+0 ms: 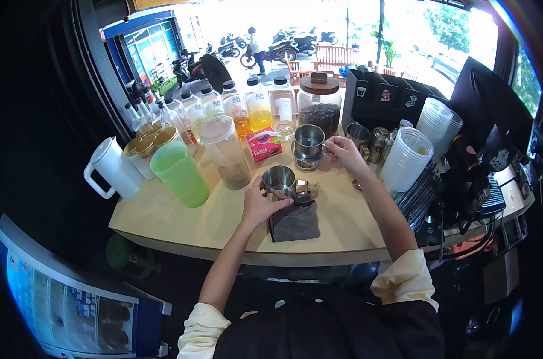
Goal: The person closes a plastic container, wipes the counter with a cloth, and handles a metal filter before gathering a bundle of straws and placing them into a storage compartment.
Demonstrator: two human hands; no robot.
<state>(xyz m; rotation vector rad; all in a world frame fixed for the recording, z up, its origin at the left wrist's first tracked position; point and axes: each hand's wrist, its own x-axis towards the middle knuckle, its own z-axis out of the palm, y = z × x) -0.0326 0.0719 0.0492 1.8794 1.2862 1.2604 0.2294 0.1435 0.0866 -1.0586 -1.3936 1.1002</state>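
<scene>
The left hand (263,204) curls around a steel cup (279,178), round-walled and shiny, its fingers wrapped about the near side. Farther forward, the right hand (344,153) pinches the handle side of a second metal cup (309,139), wide-mouthed and smooth; something round and metallic sits just beneath it, too small to make out surely. Just below the left hand's cup lies a folded grey cloth (296,225), soft and matte, on the pale, smooth counter (157,224). Left of that hand stand a tall clear plastic canister (223,152) and a translucent green pitcher (178,173).
</scene>
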